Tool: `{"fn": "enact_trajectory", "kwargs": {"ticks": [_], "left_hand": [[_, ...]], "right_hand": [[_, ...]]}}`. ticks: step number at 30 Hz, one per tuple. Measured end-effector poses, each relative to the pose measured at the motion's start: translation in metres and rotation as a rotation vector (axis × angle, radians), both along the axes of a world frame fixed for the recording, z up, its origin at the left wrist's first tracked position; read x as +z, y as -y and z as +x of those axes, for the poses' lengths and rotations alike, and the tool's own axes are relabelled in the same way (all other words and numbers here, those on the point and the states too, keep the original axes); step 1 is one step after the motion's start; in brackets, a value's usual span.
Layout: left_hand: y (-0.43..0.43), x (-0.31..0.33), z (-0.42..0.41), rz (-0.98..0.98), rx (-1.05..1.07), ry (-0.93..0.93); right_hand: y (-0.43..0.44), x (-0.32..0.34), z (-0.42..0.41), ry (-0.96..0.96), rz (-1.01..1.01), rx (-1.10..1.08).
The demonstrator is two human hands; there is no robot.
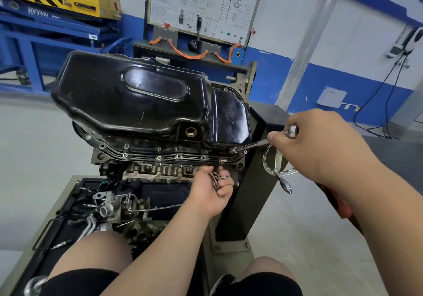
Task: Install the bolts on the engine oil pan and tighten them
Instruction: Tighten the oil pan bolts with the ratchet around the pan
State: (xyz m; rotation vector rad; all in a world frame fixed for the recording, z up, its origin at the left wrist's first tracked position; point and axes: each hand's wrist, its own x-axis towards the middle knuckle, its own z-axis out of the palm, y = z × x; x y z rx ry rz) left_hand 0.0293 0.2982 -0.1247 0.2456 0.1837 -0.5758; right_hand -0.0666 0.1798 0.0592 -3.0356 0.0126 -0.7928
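A glossy black oil pan (132, 99) sits upside up on the inverted engine, which is mounted on a stand. Along its near flange (146, 156) several bolts (159, 158) sit in their holes. My right hand (320, 140) grips a chrome socket driver (256, 145) by its upper end; the tool's tip rests on a bolt at the flange's right corner (235, 149). Just below the flange, my left hand (212, 188) holds a bunch of loose bolts (217, 180) in its curled fingers.
The stand's chrome crank wheel (278, 165) and black column (254, 176) are just under my right hand. A tray (75, 204) below the engine holds loose engine parts. My knees are at the bottom. A blue lift table and a wiring display board stand behind.
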Motion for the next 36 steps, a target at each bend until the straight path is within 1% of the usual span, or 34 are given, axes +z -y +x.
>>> {"fn": "enact_trajectory", "kwargs": {"ticks": [3,6,8,11,15,19,23,28,33,36], "left_hand": [[-0.002,0.002,0.001,0.011,0.034,-0.008],[-0.004,0.001,0.001,0.142,0.042,0.030],[-0.005,0.000,-0.001,0.173,0.008,0.045],[-0.008,-0.002,-0.004,0.130,-0.022,0.034],[-0.010,-0.001,-0.008,0.070,0.012,0.029],[-0.010,-0.001,-0.009,0.102,0.017,0.018],[-0.013,-0.003,-0.008,0.141,-0.004,0.048],[-0.014,-0.004,-0.007,0.128,0.025,0.028],[-0.015,-0.002,-0.003,0.029,0.078,-0.059],[-0.015,-0.001,-0.002,-0.040,0.104,-0.079]], "right_hand": [[0.004,-0.005,-0.002,-0.004,0.064,0.026],[0.007,-0.012,-0.002,-0.038,0.119,0.046],[0.008,-0.015,-0.002,-0.067,0.156,0.045],[0.008,-0.018,-0.003,-0.084,0.179,0.043],[0.008,-0.020,-0.003,-0.081,0.166,0.048],[0.008,-0.022,-0.004,-0.088,0.170,0.053],[0.006,-0.024,-0.003,-0.093,0.177,0.062],[0.002,-0.025,0.000,-0.094,0.213,0.083],[-0.002,-0.026,0.001,-0.095,0.210,0.093],[-0.003,-0.027,0.000,-0.102,0.202,0.104]]}}
